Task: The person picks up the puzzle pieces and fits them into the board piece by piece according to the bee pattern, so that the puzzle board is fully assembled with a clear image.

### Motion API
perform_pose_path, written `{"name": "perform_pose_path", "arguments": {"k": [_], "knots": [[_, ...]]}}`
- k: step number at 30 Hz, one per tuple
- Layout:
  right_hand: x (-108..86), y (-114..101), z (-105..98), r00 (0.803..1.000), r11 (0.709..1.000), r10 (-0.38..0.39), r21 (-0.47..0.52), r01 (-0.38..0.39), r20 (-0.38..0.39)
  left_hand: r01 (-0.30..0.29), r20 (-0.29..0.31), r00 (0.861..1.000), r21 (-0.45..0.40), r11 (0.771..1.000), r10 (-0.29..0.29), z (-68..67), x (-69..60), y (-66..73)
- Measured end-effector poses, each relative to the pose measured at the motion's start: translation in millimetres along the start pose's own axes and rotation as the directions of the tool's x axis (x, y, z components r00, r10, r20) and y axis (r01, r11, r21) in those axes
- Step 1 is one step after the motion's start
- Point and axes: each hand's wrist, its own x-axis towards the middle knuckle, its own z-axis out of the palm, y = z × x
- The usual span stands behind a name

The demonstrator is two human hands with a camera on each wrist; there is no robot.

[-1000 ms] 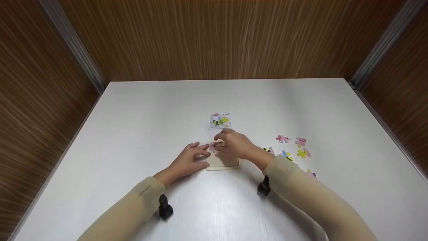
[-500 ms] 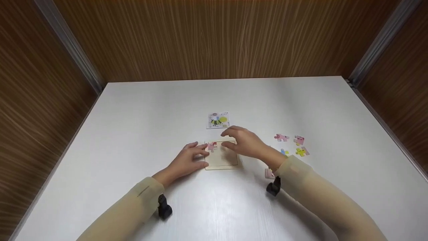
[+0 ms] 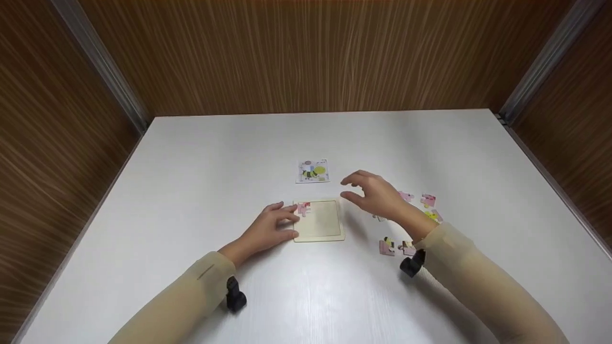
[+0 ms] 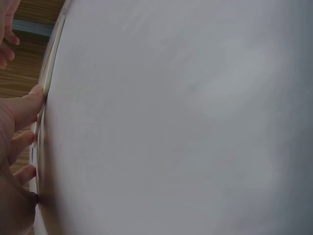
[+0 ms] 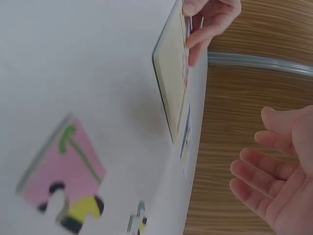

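Note:
A shallow square puzzle tray (image 3: 319,238) of pale wood lies on the white table, with one pink puzzle piece (image 3: 303,209) in its far left corner. My left hand (image 3: 270,227) rests at the tray's left edge, thumb and fingertips touching the rim, fingers relaxed. In the head view my right hand (image 3: 375,193) hovers in the air right of the tray, fingers loosely bent and thumb apart; the right wrist view shows nothing held in this hand (image 5: 279,166). Beyond the tray lies a small picture card (image 3: 313,171) with a bee on it.
Several loose puzzle pieces lie right of the tray, among them a pink one with yellow and black (image 3: 387,246), a pink one at the back (image 3: 428,200) and a yellow one (image 3: 433,215). The right forearm covers part of this group. Brown wood-grain walls (image 3: 306,57) enclose the table.
My right hand has moved off the tray to the right, leaving the pink piece in the corner and uncovering the tray. The left hand has stayed at the tray's edge.

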Motion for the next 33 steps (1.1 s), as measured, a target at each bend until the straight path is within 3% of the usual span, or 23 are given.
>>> {"name": "perform_pose_path", "arguments": {"k": [18,25,33], "knots": [[-31.3,48,-39,0.99,0.992,0.128,0.014,-0.127,-0.057,-0.003,-0.011,1.0,-0.003,1.0,0.003,0.9,-0.3,-4.0],[-42.3,70,-50,0.973,0.975,0.223,0.025,-0.222,-0.056,0.002,-0.012,1.0,0.003,1.0,-0.002,0.3,-1.2,-3.1],[-50.2,92,-54,0.943,0.942,0.332,0.037,-0.332,0.012,0.015,-0.011,1.0,-0.003,1.0,-0.015,1.1,-0.2,-2.2]]}}
